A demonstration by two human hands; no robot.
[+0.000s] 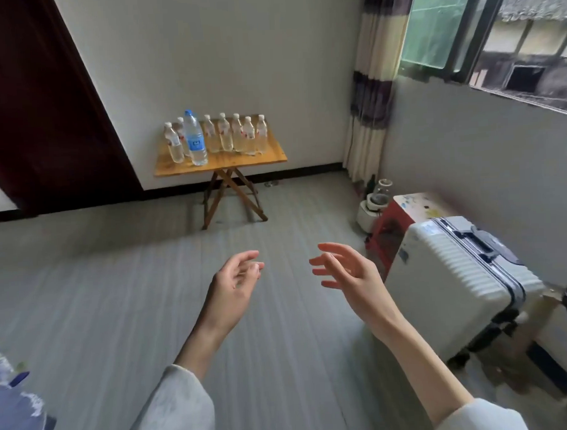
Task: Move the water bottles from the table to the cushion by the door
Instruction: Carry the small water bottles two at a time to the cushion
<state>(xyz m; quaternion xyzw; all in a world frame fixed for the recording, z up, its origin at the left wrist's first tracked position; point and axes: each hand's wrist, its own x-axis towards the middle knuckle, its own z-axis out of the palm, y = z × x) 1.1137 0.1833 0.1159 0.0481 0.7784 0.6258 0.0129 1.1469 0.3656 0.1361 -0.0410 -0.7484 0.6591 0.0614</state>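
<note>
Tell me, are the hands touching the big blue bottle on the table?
Apart. The head view shows both the left hand and right hand open over bare floor, with the big blue bottle standing far off on the table.

Open floor [123, 268] ahead to table [221, 162]; suitcase [451, 283] crowds right.

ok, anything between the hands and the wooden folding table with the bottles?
Head view: only bare grey plank floor between both open hands and the wooden folding table.
</note>
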